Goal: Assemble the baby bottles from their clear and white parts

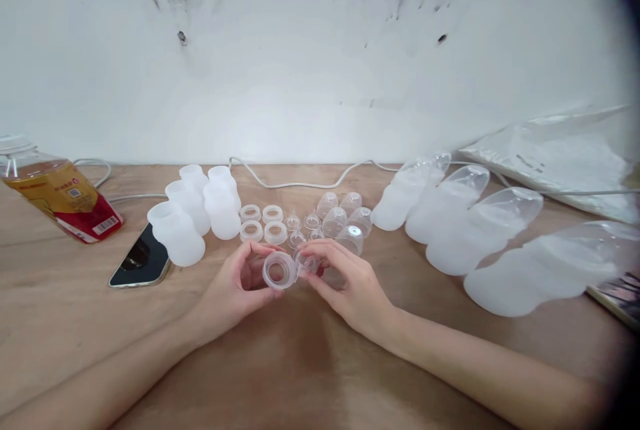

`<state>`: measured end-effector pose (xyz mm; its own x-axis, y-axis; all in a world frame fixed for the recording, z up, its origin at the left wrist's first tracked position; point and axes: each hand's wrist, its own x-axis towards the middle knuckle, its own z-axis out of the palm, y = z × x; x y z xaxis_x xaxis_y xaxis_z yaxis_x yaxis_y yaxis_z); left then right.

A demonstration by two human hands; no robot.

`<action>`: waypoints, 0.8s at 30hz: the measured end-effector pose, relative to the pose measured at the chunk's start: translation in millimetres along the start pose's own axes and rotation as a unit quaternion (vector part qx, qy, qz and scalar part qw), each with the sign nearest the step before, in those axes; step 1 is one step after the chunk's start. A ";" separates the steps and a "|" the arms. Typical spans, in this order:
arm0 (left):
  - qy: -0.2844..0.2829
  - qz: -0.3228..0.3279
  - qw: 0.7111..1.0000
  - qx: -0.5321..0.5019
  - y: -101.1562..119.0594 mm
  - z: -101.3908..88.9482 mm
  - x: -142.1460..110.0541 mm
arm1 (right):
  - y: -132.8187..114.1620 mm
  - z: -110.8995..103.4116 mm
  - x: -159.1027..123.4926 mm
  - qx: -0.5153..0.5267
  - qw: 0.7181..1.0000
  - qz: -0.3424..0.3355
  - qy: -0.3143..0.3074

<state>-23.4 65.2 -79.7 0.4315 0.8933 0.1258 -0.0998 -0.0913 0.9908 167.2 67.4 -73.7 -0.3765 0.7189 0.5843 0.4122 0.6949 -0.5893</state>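
Note:
My left hand (249, 281) grips a translucent screw ring (279, 271), its round opening turned toward me. In my right hand (340, 275) is a clear bottle nipple (307, 262), partly covered by the fingers and touching or nearly touching the ring's right side. Just beyond my hands lie several more screw rings (251, 230), several clear nipples (293, 221) standing on their bases, and several clear dome caps (334, 222). Frosted white bottle bodies without tops (176, 233) stand in rows to the left.
On the right stands a row of capped frosted bottles (460, 233). A phone (141, 258) and a drink bottle (65, 193) are at the left. A white cable (300, 185) runs along the wall, and a plastic bag (560, 157) lies at the back right.

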 end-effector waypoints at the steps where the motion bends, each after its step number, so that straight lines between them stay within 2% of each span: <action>1: -0.004 -0.008 1.000 0.000 -0.8 0.0 -0.4 | 0.0 -0.6 0.4 -0.007 1.000 -0.004 0.006; 4: -0.015 -0.017 1.000 0.000 -1.2 -0.4 -1.3 | -0.2 -3.7 2.5 -0.052 0.997 -0.050 0.024; 7: -0.011 -0.019 1.000 -0.008 -1.3 0.6 -0.6 | -2.1 -7.1 4.4 -0.131 0.983 -0.131 0.007; 10: -0.007 -0.003 1.000 -0.013 -1.4 2.3 -0.3 | -5.0 -9.1 5.4 -0.183 0.966 -0.179 -0.035; 13: -0.002 0.013 1.000 0.002 -0.6 2.8 -1.7 | -6.6 -10.4 6.4 -0.200 0.947 -0.229 -0.103; 16: 0.005 0.035 0.999 0.037 -0.6 2.5 -3.3 | -8.3 -11.9 8.4 -0.159 0.950 -0.231 -0.133; 19: 0.000 0.051 0.997 0.057 -1.6 2.3 -4.1 | -12.3 -12.8 11.3 -0.125 0.958 -0.221 -0.135; 24: -0.012 0.048 0.995 0.082 -0.7 3.0 -4.3 | -16.1 -13.8 14.5 -0.124 0.951 -0.259 -0.119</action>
<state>-22.4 60.1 -80.8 0.4478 0.8668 0.2195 0.0047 -0.2478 0.9688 166.5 66.5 -48.0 -0.7468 0.2864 0.6002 0.2921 0.9521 -0.0909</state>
